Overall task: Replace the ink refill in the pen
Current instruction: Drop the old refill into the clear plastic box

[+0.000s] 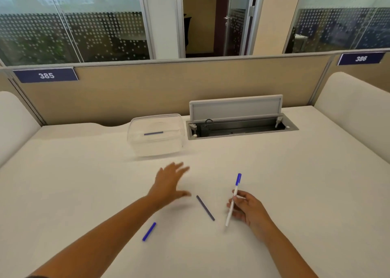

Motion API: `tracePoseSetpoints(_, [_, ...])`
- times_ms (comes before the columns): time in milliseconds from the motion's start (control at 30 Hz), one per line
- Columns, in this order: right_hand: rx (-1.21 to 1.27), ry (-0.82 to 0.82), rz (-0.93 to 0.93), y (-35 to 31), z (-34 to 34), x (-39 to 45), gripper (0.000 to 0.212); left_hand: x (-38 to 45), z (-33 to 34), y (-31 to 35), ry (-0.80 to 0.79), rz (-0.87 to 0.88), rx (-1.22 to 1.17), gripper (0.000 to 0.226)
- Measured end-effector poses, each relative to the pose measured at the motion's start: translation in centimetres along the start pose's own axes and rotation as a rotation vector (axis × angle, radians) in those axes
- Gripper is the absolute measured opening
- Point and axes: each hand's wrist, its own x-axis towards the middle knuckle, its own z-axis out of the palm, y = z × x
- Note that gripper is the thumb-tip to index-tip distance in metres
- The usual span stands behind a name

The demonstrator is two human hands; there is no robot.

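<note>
My right hand (248, 207) grips a white pen (233, 197) with a blue end piece, held tilted above the white desk (295, 182). A thin dark blue ink refill (205, 207) lies on the desk between my hands. My left hand (169, 183) hovers with fingers spread and nothing in it, blurred, just short of a clear plastic box (155, 135). Inside that box lies another blue refill (153, 133). A short bright blue pen cap (149, 231) rests on the desk beside my left forearm.
An open cable hatch (240, 125) with a raised grey lid sits in the desk behind and right of the box. A beige partition (147, 92) closes the far edge. White side panels stand at the left and right.
</note>
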Motion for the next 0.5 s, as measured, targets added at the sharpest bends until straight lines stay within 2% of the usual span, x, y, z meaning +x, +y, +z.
tracePoseSetpoints(100, [0.007, 0.028, -0.061, 0.4, -0.2, -0.2, 0.015, -2.2, 2.7, 1.3, -0.185, 0.251, 0.224, 0.072])
tracePoseSetpoints(167, [-0.038, 0.046, -0.121, 0.8, -0.3, -0.6, 0.017, -2.7, 3.6, 2.3, -0.207, 0.316, 0.265, 0.065])
tracePoseSetpoints(300, [-0.063, 0.036, -0.176, 1.0, -0.2, -1.1, 0.019, -3.6, 4.1, 3.6, -0.169, 0.149, 0.033, 0.057])
tracePoseSetpoints(500, [-0.044, 0.019, -0.188, 1.2, -0.4, -0.9, 0.018, -5.0, 4.7, 4.1, -0.028, 0.105, 0.057, 0.04])
